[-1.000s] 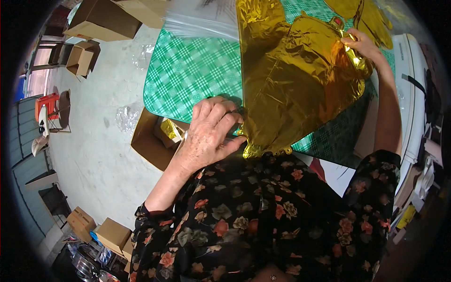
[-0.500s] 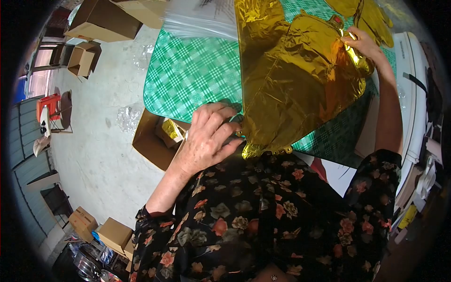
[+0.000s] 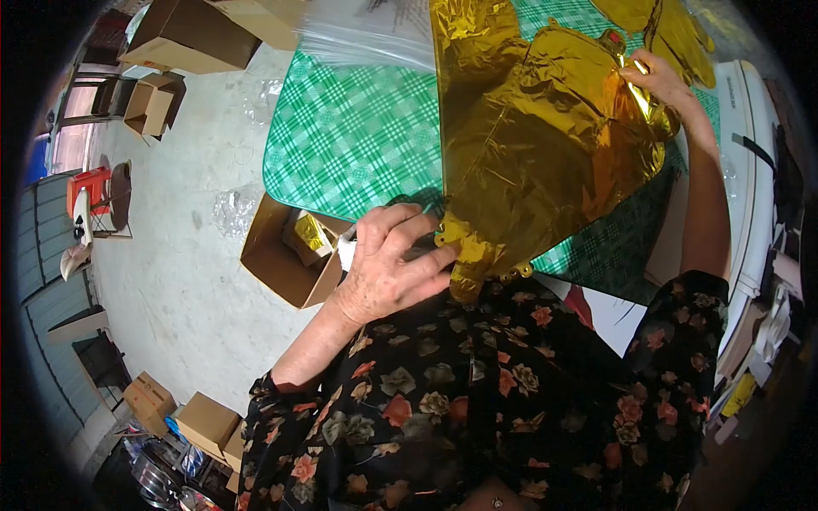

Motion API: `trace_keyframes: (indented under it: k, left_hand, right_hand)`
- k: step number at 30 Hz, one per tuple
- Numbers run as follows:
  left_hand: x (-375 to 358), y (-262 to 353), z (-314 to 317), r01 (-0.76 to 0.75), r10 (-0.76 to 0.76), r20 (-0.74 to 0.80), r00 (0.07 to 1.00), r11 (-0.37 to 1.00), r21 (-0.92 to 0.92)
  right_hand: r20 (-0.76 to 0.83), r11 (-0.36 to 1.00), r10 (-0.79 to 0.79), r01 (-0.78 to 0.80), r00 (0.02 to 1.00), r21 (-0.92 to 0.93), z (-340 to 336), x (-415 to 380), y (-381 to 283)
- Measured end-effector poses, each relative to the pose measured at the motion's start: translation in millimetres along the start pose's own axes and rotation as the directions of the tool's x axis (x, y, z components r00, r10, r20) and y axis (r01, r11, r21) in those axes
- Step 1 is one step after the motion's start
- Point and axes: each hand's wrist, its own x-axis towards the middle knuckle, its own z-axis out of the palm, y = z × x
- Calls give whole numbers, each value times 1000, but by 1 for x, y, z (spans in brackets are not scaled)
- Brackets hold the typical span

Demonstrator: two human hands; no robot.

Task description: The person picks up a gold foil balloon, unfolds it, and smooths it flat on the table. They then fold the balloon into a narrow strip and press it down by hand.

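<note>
A large gold foil sheet [image 3: 528,153], flat and wrinkled, lies over the green checked tablecloth [image 3: 358,128] and hangs towards my lap. At its right edge, my right hand [image 3: 656,78] pinches the foil between thumb and fingers. My left hand [image 3: 392,255] is at the sheet's lower left corner, its curled fingers pressed on the crumpled foil edge. Its fingertips are partly hidden behind the foil and in shadow. Small round tabs show along the bottom edge of the foil.
Clear plastic bags [image 3: 366,34] lie at the table's far side, with more gold foil [image 3: 673,38] at the far right. An open cardboard box [image 3: 281,264] stands below the table's left edge. Other boxes [image 3: 187,38] stand on the floor, and a white appliance [image 3: 741,170] is at right.
My left hand has moved slightly right and down, and the foil's lower left corner is now folded and bunched at its fingers. My right hand has hardly moved.
</note>
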Motion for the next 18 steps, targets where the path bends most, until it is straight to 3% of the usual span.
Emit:
trace_keyframes:
  k: [4,8,18]
  left_hand:
    - [10,3,1,-87,84,-86,993,996,-28]
    - [26,4,1,-64,46,-124,991,988,-140]
    - [72,-10,-11,-19,-3,-56,998,920,-392]
  right_hand:
    - [9,1000,4,-4,1000,-7,0,2,1]
    - [-23,999,38,-37,999,8,-2,-8,-14]
    - [-10,999,52,-52,999,1,-2,-11,-10]
